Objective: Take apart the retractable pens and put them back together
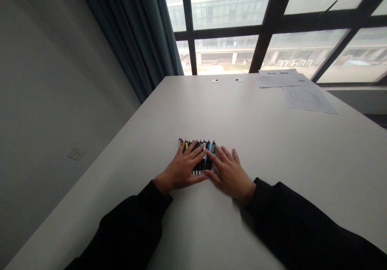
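Note:
Several pens [198, 167] lie side by side in a row on the white table, their long sides pointing away from me. Most are dark, with coloured parts in yellow, blue and green. My left hand [184, 166] rests over the left and middle of the row, fingers spread, hiding much of those pens. On the right side, my right hand [228, 171] has its fingers stretched out against the green pen [213, 147] and the blue pen [208, 145]. The thumbs of both hands meet near the pens' close ends.
White table [136, 153] spreads around the pens. Printed paper sheets [308, 97] lie at the far right, and two round cable-hole covers [238, 80] sit along the back edge. Behind are windows [226, 54] and a dark blue curtain [145, 32]; a wall with a socket [76, 153] stands left.

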A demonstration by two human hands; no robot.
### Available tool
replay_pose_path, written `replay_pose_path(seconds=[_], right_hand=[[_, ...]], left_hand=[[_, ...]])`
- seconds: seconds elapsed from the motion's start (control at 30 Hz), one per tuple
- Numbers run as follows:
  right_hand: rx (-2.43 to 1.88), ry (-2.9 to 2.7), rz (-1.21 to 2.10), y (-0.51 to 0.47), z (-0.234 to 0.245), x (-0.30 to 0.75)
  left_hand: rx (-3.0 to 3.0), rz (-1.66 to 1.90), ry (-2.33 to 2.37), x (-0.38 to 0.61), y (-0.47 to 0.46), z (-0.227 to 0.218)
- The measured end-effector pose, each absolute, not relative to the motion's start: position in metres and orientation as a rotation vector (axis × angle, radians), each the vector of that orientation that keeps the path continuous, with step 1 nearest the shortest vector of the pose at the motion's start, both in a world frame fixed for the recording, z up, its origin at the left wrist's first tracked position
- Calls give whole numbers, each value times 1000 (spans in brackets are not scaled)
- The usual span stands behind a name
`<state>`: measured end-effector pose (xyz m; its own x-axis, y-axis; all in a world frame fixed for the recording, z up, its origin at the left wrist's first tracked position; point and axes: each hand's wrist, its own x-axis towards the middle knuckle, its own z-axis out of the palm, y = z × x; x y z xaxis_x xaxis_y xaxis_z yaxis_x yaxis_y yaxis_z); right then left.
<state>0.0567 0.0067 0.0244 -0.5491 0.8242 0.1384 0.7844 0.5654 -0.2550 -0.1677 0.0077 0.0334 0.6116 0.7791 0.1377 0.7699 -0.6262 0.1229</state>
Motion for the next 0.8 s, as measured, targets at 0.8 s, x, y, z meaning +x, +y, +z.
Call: replay_pose_path(seconds=[0.8], right_hand=[[-1390,-2467,276,7,24,54]], left_hand=[[2789,289,1217,-154,6,39]])
